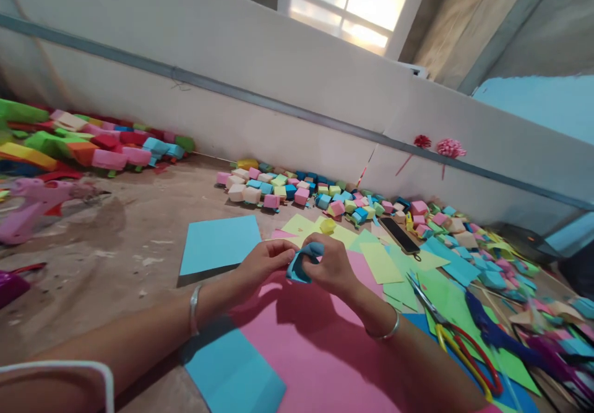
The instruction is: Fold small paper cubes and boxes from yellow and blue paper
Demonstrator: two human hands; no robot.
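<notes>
A small folded piece of blue paper [297, 269], hollow like a little open box, is held up between my two hands. My left hand [271, 257] pinches its left edge with thumb and fingertips. Curled around its right side, my right hand [329, 263] has the thumb tucked into the hollow. Beneath both hands lies a large pink paper sheet [320, 345]. One light-blue sheet [220, 244] sits beyond my left hand, and another light-blue sheet [236, 363] lies nearer to me.
Scissors [452, 329] lie at right beside a dark-blue glue gun [496, 332]. A phone [399, 234] rests behind them. Several folded paper blocks [301, 196] line the wall, with a colourful pile [106, 143] at far left. A pink glue gun [34, 205] lies at left.
</notes>
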